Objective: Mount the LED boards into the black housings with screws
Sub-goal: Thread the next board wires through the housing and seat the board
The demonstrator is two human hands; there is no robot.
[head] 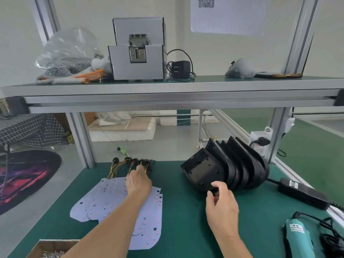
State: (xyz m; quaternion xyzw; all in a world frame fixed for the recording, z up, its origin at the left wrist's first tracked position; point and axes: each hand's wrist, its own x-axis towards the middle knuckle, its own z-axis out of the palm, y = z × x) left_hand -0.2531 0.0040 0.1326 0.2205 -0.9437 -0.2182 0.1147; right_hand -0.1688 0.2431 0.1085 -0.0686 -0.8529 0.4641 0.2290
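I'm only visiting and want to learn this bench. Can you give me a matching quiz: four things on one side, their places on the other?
Things:
1 LED boards
2 black housings
3 electric screwdriver
4 screw feeder

Places:
A on the upper shelf
B near right corner of the green mat
C fanned out on the mat's left
D stacked at right, front one gripped by the right hand

Pairs: 1-C, 2-D, 3-B, 4-A

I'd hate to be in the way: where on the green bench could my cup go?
Bare green mat lies between the white boards and the right hand, toward the near edge. Crowded right: black housings, power brick, screwdriver.
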